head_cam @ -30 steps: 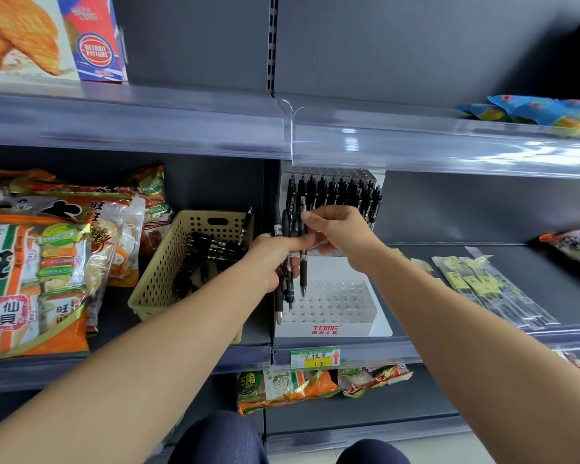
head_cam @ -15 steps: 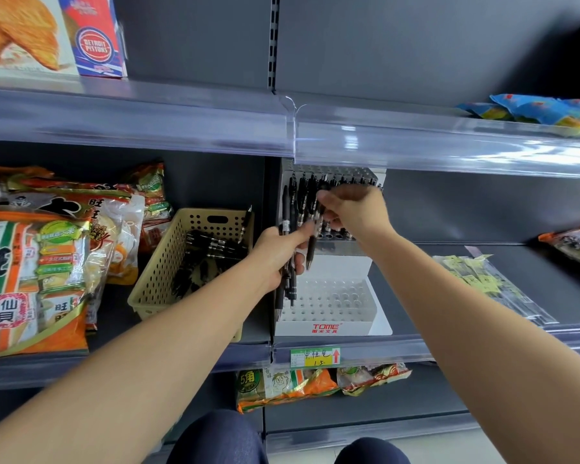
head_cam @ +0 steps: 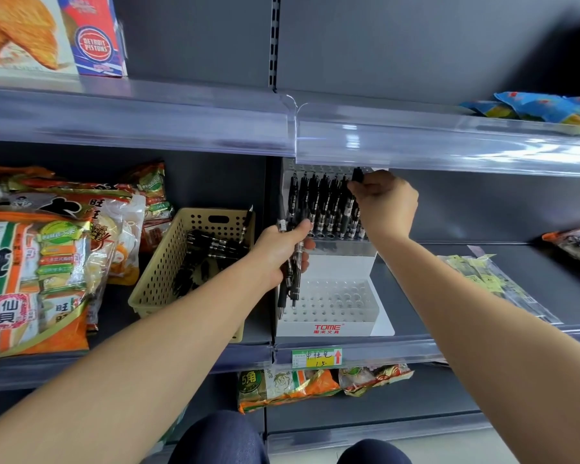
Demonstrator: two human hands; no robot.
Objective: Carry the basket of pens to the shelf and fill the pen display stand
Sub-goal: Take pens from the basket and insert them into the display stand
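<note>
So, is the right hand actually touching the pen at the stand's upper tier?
Touching. The head view shows the right hand pinching the top end of a black pen between its fingertips, at the upper tier of the display stand.

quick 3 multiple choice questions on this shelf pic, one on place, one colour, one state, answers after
1. The basket sits: A on the top shelf; B left of the pen stand; C on the floor.
2. The pens in the stand are: A black; B blue; C red.
3. The left hand: A lies flat and open; B rests on the basket; C grips a bunch of pens.
Answers: 1 B, it stands right beside the stand's left side. 2 A, their barrels all show black. 3 C, its fingers curl round several pens.
</note>
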